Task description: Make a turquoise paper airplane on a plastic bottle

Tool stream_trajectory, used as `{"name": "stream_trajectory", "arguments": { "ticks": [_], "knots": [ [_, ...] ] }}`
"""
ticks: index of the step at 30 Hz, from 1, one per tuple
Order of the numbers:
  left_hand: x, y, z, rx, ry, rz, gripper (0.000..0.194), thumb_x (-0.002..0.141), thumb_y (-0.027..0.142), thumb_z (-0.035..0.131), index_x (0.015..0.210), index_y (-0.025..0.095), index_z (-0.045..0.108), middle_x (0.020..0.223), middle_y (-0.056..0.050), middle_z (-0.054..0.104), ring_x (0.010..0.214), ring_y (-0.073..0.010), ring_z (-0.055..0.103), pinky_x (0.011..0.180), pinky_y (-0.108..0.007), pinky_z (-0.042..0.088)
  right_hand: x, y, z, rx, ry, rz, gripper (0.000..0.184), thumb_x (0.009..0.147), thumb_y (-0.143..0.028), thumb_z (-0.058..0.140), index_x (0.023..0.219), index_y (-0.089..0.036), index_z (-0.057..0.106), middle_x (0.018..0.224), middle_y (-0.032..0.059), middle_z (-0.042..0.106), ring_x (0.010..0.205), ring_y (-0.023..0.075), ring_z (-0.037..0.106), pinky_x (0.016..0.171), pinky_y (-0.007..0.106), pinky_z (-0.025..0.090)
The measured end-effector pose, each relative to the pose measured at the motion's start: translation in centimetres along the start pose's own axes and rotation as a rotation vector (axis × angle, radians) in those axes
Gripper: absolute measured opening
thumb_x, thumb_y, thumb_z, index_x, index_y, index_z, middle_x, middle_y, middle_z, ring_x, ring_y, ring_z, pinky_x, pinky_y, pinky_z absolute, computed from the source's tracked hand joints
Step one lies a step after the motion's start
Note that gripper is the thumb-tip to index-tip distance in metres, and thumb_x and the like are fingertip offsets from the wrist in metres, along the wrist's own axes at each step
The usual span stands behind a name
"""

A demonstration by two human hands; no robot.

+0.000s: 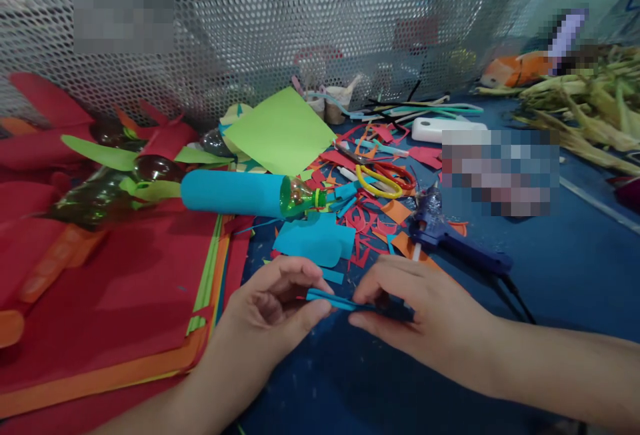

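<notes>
Between my hands is a folded blue strip point(336, 299), thin like craft foam or paper. My left hand point(273, 311) pinches its left end between thumb and fingers. The fingers of my right hand point(407, 298) close on the other end, which they partly hide. Just beyond lie blue cut pieces point(315, 238) and a small blue strip point(333, 276). Farther back, a green plastic bottle point(297, 196) lies on its side, its body wrapped in a blue sheet point(233, 191). A dark blue glue gun point(457, 243) rests beyond my right hand.
Red sheets point(125, 275) are stacked at the left, near bottles with red and green pieces. Scissors with yellow handles point(379, 181) lie among colored scraps point(370, 221). A green sheet point(280, 129) stands before the perforated metal panel point(280, 28). Dried husks point(595, 101) lie at the far right.
</notes>
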State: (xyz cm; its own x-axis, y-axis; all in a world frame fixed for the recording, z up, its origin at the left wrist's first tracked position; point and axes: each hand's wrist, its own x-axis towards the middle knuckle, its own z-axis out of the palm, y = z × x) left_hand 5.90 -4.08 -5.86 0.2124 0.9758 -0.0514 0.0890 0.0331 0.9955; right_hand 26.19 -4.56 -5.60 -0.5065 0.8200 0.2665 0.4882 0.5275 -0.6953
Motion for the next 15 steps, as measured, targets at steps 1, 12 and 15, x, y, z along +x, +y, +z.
{"name": "stream_trajectory", "arguments": {
  "ticks": [1, 12, 15],
  "knots": [
    [0.0, -0.1, 0.0, -0.016, 0.000, -0.023, 0.019, 0.068, 0.010, 0.072, 0.080, 0.023, 0.065, 0.074, 0.005, 0.071, 0.071, -0.0078, 0.068, 0.063, -0.010, 0.052, 0.0, 0.0, 0.0, -0.004, 0.000, 0.000, 0.012, 0.080, -0.014, 0.068, 0.077, -0.017, 0.057, 0.068, -0.0030, 0.060, 0.063, 0.0094, 0.055, 0.058, 0.019, 0.043],
    [0.0, -0.2, 0.2, -0.051, -0.090, -0.149, 0.012, 0.064, 0.012, 0.073, 0.071, 0.022, 0.070, 0.068, 0.004, 0.070, 0.062, -0.0088, 0.066, 0.060, -0.014, 0.053, -0.1, 0.7, 0.3, -0.020, -0.016, -0.028, 0.011, 0.083, -0.015, 0.065, 0.077, -0.019, 0.056, 0.070, -0.0028, 0.059, 0.064, 0.0102, 0.055, 0.058, 0.020, 0.043],
    [0.1, -0.3, 0.2, -0.034, -0.106, -0.179, 0.009, 0.067, 0.014, 0.071, 0.072, 0.021, 0.068, 0.068, 0.004, 0.071, 0.062, -0.0106, 0.068, 0.060, -0.017, 0.054, -0.1, 1.2, 0.4, -0.037, -0.031, -0.045, 0.009, 0.084, -0.016, 0.064, 0.079, -0.018, 0.057, 0.072, -0.0015, 0.060, 0.066, 0.0110, 0.056, 0.060, 0.021, 0.043]
  ]
}}
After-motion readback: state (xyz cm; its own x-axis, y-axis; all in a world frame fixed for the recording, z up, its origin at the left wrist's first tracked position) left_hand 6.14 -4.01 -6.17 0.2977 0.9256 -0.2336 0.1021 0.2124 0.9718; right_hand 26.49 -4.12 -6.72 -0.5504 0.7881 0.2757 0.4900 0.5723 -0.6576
